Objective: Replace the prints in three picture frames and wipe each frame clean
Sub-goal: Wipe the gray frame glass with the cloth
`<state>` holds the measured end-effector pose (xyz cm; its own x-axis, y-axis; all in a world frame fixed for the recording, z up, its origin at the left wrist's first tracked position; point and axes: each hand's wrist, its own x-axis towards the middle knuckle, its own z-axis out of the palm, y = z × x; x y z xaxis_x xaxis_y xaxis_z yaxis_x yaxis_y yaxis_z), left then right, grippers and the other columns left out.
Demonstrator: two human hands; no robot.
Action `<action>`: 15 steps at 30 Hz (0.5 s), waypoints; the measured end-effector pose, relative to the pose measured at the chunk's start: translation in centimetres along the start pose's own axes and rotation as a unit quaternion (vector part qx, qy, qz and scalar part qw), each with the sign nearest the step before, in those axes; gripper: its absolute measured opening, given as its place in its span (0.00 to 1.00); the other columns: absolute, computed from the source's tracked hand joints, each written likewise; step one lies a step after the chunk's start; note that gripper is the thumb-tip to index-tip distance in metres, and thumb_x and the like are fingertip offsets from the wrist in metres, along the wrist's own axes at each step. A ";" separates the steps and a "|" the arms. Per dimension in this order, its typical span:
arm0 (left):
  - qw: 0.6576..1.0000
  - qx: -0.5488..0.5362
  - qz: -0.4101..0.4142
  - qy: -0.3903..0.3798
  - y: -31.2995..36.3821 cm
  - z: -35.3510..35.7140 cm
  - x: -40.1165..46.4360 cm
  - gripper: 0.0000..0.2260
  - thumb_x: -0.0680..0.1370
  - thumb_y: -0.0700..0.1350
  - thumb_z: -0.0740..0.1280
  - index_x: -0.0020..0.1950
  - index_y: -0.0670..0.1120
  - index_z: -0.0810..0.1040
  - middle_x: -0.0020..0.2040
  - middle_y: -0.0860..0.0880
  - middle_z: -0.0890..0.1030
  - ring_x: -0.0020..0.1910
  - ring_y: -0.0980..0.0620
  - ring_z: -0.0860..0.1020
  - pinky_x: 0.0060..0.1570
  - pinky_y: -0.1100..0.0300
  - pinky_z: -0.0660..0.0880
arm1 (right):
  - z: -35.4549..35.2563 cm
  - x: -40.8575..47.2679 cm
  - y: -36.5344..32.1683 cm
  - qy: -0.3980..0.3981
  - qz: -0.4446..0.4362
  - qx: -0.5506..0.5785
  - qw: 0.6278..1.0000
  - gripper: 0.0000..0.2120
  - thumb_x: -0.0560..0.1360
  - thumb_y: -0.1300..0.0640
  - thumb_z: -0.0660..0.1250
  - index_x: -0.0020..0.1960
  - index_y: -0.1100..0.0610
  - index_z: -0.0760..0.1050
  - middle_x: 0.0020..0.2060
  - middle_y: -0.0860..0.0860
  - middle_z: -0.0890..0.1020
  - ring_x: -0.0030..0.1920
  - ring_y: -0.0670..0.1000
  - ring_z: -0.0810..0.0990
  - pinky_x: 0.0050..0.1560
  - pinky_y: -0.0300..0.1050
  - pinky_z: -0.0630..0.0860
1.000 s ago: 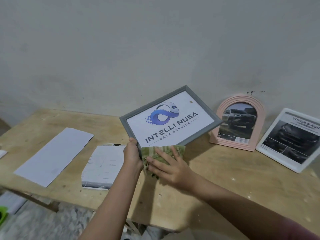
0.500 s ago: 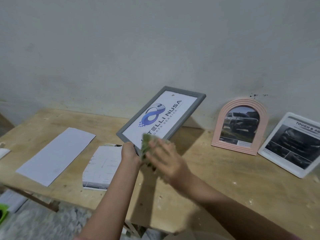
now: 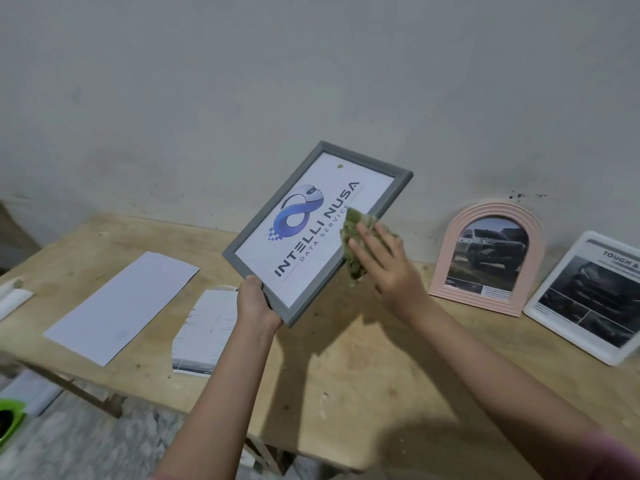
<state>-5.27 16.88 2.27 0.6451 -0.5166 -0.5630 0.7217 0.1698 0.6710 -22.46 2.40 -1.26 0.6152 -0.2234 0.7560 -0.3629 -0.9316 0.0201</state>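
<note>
Above wooden table (image 3: 346, 393), left hand (image 3: 256, 303) grips tilted grey frame (image 3: 311, 233); flat right hand (image 3: 384, 265) presses cloth (image 3: 355, 226).

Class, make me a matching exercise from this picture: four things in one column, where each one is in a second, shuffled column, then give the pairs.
Things
1. grey frame
2. green cloth
3. pink arched frame
4. white sheet

Places
A. flat on the table
B. leaning on the wall
C. gripped by the left hand
D. under the right hand

Pairs: 1-C, 2-D, 3-B, 4-A
</note>
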 end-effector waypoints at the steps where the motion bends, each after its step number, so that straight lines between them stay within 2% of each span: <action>1: 1.000 0.002 0.005 0.000 0.1 -0.1 0.0 0.12 0.76 0.39 0.54 0.44 0.48 0.76 0.40 0.48 0.83 0.40 0.46 0.81 0.51 0.48 0.77 | -0.5 0.7 0.7 -0.013 0.025 0.005 1.000 0.28 0.73 0.70 0.49 0.71 0.58 0.64 0.71 0.58 0.66 0.68 0.67 0.65 0.49 0.67 0.77; 3: 1.000 0.009 0.014 0.006 0.2 -0.5 0.1 0.11 0.76 0.40 0.54 0.45 0.48 0.76 0.43 0.48 0.83 0.41 0.46 0.81 0.52 0.48 0.77 | -1.5 2.0 2.0 -0.043 0.070 0.002 0.997 0.32 0.68 0.72 0.54 0.72 0.58 0.65 0.72 0.57 0.65 0.63 0.68 0.70 0.38 0.57 0.80; 5: 0.999 0.028 0.026 0.017 0.1 -1.0 0.3 0.11 0.75 0.41 0.55 0.47 0.48 0.77 0.46 0.47 0.83 0.43 0.45 0.81 0.53 0.46 0.77 | -2.2 3.2 3.5 -0.075 0.127 -0.002 0.989 0.36 0.66 0.75 0.58 0.73 0.57 0.64 0.74 0.56 0.62 0.56 0.66 0.73 0.34 0.50 0.75; 6: 0.998 0.041 0.034 0.027 0.2 -1.2 0.3 0.10 0.75 0.42 0.56 0.47 0.48 0.77 0.48 0.47 0.84 0.44 0.44 0.81 0.53 0.45 0.77 | -2.4 3.7 4.1 -0.080 0.171 0.001 0.982 0.38 0.65 0.76 0.58 0.73 0.56 0.64 0.74 0.55 0.62 0.56 0.65 0.72 0.38 0.50 0.75; 7: 0.997 0.054 0.042 0.037 0.1 -1.5 0.4 0.09 0.76 0.43 0.57 0.48 0.48 0.77 0.48 0.47 0.84 0.45 0.44 0.81 0.54 0.45 0.78 | -2.7 4.1 4.7 -0.069 0.224 0.015 0.972 0.38 0.66 0.76 0.58 0.73 0.56 0.63 0.74 0.55 0.61 0.60 0.64 0.71 0.47 0.52 0.76; 8: 0.996 0.067 0.049 0.043 0.1 -1.8 0.4 0.08 0.77 0.45 0.58 0.47 0.48 0.77 0.48 0.47 0.83 0.45 0.45 0.81 0.54 0.46 0.78 | -3.1 4.4 5.2 -0.039 0.277 0.033 0.960 0.37 0.66 0.76 0.57 0.73 0.56 0.63 0.74 0.56 0.62 0.65 0.63 0.69 0.57 0.52 0.73; 9: 0.994 0.077 0.056 0.045 0.1 -2.0 0.4 0.08 0.78 0.46 0.58 0.46 0.48 0.76 0.47 0.48 0.83 0.43 0.45 0.81 0.53 0.47 0.78 | -3.4 4.6 5.5 -0.001 0.319 0.047 0.946 0.36 0.67 0.77 0.56 0.73 0.57 0.63 0.74 0.56 0.62 0.69 0.61 0.66 0.63 0.48 0.68; 11: 0.993 0.084 0.072 0.046 0.0 -2.1 0.3 0.09 0.79 0.46 0.58 0.44 0.47 0.75 0.43 0.48 0.82 0.40 0.47 0.80 0.49 0.51 0.77 | -3.7 4.7 5.6 0.035 0.364 0.066 0.928 0.37 0.67 0.77 0.54 0.73 0.57 0.62 0.74 0.56 0.60 0.72 0.59 0.61 0.65 0.40 0.60; 13: 0.989 0.098 0.098 0.056 0.1 -2.0 0.2 0.11 0.80 0.48 0.57 0.43 0.47 0.75 0.43 0.48 0.81 0.40 0.47 0.79 0.47 0.53 0.77 | -3.2 4.1 5.2 -0.010 0.376 0.100 0.921 0.40 0.66 0.79 0.54 0.75 0.55 0.58 0.76 0.55 0.56 0.74 0.56 0.57 0.67 0.38 0.56; 15: 0.982 0.113 0.134 0.070 0.3 -1.9 0.4 0.12 0.80 0.49 0.57 0.41 0.47 0.74 0.43 0.47 0.80 0.41 0.46 0.78 0.47 0.53 0.76 | -2.2 3.0 4.5 -0.070 0.383 0.124 0.913 0.42 0.67 0.79 0.54 0.77 0.54 0.52 0.77 0.54 0.52 0.76 0.54 0.53 0.72 0.42 0.54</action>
<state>-4.26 18.31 1.33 0.8436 -0.3551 -0.4029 0.4583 0.0849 0.8847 -23.76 -1.79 2.52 0.3369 -0.8550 0.3942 -0.5655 -0.5185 -0.6414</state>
